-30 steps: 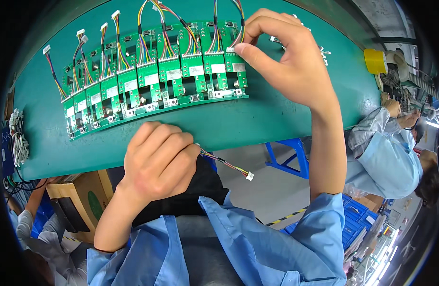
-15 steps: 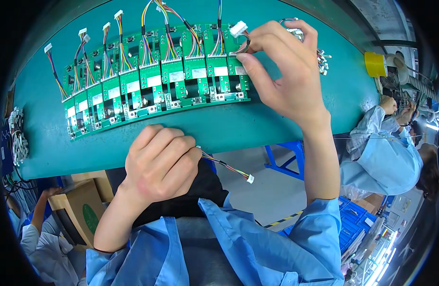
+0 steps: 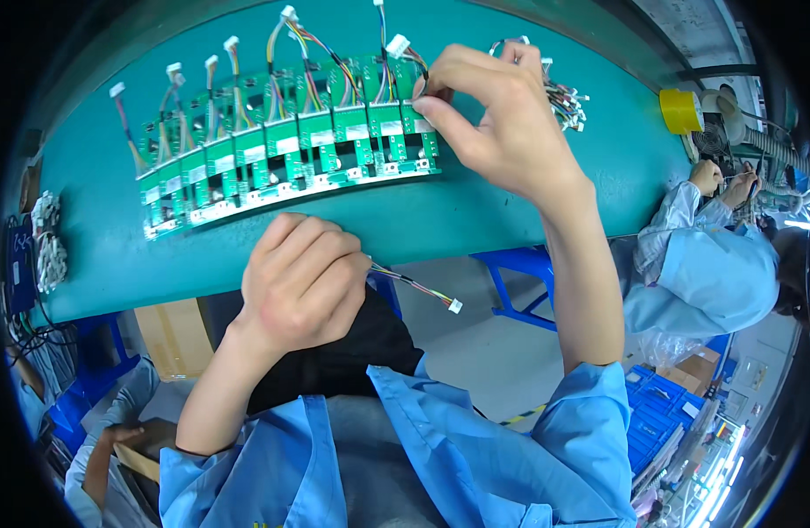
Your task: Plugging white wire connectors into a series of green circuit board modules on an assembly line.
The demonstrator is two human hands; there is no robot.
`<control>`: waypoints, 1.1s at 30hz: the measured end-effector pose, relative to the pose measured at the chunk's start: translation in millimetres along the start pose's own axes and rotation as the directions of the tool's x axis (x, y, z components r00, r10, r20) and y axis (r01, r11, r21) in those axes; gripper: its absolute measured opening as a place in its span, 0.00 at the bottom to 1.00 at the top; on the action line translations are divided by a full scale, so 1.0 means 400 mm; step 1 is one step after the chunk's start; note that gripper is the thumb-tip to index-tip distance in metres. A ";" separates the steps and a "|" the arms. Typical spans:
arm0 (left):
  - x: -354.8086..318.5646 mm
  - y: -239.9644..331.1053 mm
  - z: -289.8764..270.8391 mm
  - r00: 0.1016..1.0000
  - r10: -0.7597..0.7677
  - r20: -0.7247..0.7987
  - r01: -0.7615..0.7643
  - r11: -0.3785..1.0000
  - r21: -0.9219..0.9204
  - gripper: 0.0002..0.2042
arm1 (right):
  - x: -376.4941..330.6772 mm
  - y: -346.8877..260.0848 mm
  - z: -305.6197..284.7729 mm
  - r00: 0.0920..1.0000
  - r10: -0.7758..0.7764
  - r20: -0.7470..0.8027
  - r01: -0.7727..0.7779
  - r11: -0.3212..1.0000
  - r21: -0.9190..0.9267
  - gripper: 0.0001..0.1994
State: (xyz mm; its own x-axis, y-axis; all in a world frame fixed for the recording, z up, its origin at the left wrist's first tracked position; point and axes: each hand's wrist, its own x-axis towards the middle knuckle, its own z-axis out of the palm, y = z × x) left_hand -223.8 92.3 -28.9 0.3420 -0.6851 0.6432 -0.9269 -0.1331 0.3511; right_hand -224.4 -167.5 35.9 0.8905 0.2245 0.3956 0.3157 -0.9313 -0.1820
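Note:
My left hand (image 3: 301, 283) is curled closed in front of the table edge. A thin multicoloured cable (image 3: 411, 282) sticks out from its fingers, ending in a small white plug. At the right end of a panel of green circuit boards (image 3: 286, 172), my right hand (image 3: 502, 119) pinches a second wire cable (image 3: 414, 56) by its lower end, against the last board's upper edge. That cable's white plug (image 3: 398, 46) points up and away; the pinched end is hidden by my fingertips. Similar cables (image 3: 276, 84) stand up from the other boards in the row.
Bundled cables (image 3: 565, 101) lie on the green table (image 3: 510, 198) beyond my right hand, another bundle (image 3: 50, 242) at the left edge. A yellow roll (image 3: 680, 112) sits far right. Co-workers (image 3: 708, 273) sit at both sides; a carton (image 3: 176, 339) stands below left.
The view has shifted, so the panel appears slightly displaced. My right hand stays at the last board, its fingertips closer around the cable. At lower left, a co-worker's arm and a carton have moved.

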 end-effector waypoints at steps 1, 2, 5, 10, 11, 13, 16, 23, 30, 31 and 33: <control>0.001 0.005 -0.011 1.000 -0.003 -0.007 0.003 1.000 -0.027 0.05 | -0.004 0.002 0.001 1.000 0.021 -0.006 -0.020 1.000 0.021 0.04; 0.002 0.010 -0.026 1.000 -0.008 -0.012 0.007 0.999 -0.052 0.05 | -0.008 0.003 0.004 0.999 0.039 -0.011 -0.039 0.998 0.045 0.04; 0.002 0.009 -0.089 1.000 -0.011 -0.029 0.011 1.000 0.000 0.05 | -0.023 -0.007 0.024 0.990 0.079 -0.116 -0.064 0.990 0.124 0.07; -0.008 -0.043 -0.182 0.993 -0.103 -0.056 0.113 0.970 0.217 0.06 | -0.060 -0.055 0.071 0.919 0.149 -0.365 -0.080 0.977 0.199 0.12; -0.011 -0.060 -0.199 0.993 -0.103 -0.060 0.114 0.968 0.224 0.06 | -0.077 -0.074 0.073 0.915 0.110 -0.388 -0.059 0.988 0.141 0.13; -0.016 -0.092 -0.223 0.978 -0.202 -0.049 0.207 0.932 0.297 0.05 | -0.099 -0.095 0.079 0.906 0.031 -0.423 -0.024 0.999 0.021 0.16; -0.029 -0.109 -0.236 0.973 -0.225 -0.050 0.230 0.942 0.243 0.05 | -0.100 -0.111 0.092 0.927 0.050 -0.372 -0.066 0.997 -0.031 0.18; -0.022 -0.114 -0.261 0.977 -0.207 0.040 0.178 0.912 0.369 0.04 | -0.097 -0.132 0.095 0.950 0.105 -0.294 -0.159 0.973 -0.168 0.20; -0.070 -0.130 -0.277 0.975 -0.221 -0.038 0.223 0.936 0.274 0.05 | -0.051 -0.238 0.095 0.952 0.063 -0.300 -0.112 0.983 -0.149 0.20; -0.082 -0.136 -0.279 0.972 -0.225 -0.073 0.237 0.933 0.271 0.05 | -0.047 -0.230 0.102 0.953 0.074 -0.294 -0.117 0.984 -0.133 0.20; -0.106 -0.144 -0.283 0.961 -0.234 -0.145 0.266 0.927 0.266 0.05 | -0.044 -0.225 0.113 0.955 0.093 -0.282 -0.127 0.987 -0.103 0.21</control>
State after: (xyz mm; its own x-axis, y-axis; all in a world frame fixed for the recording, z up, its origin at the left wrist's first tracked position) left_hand -167.5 210.1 0.9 0.5684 -0.5236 0.6346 -0.8090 -0.4961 0.3153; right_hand -253.7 -74.5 4.6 0.7871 0.0466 0.6150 0.1651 -0.9767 -0.1372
